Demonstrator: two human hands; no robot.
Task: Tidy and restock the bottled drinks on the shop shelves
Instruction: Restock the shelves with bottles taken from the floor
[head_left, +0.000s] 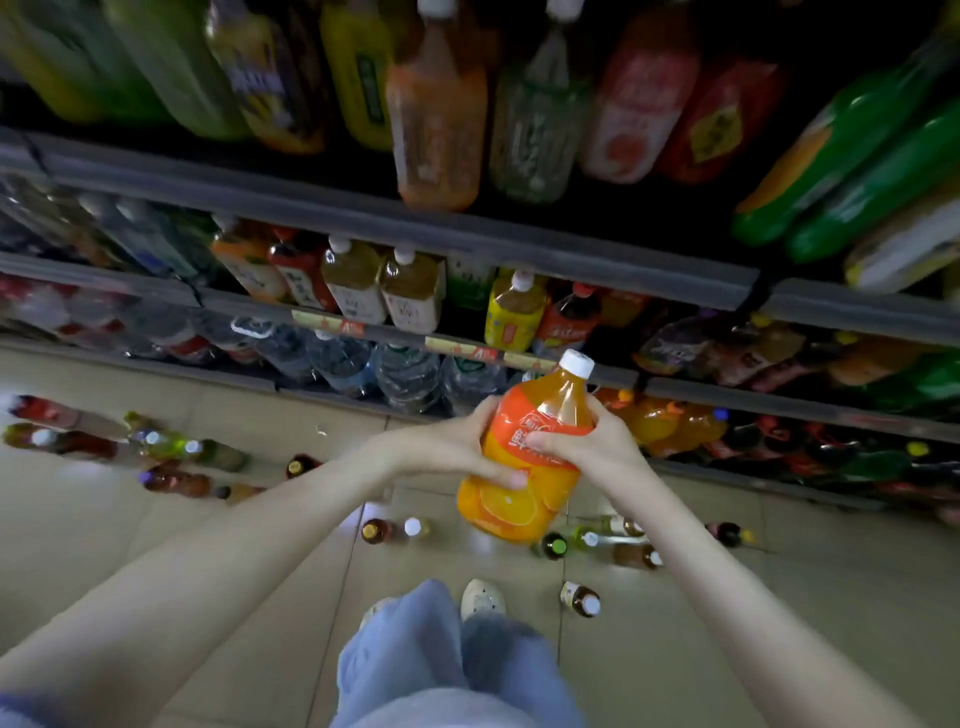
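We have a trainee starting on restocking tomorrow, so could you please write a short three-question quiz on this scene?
1. True or false: the left hand and right hand both grip the orange juice bottle.
2. Its cap is: A red, B white, C green?
3. Where are the loose small bottles?
Key: 1 true; 2 B; 3 on the tiled floor, in front of the shelves.
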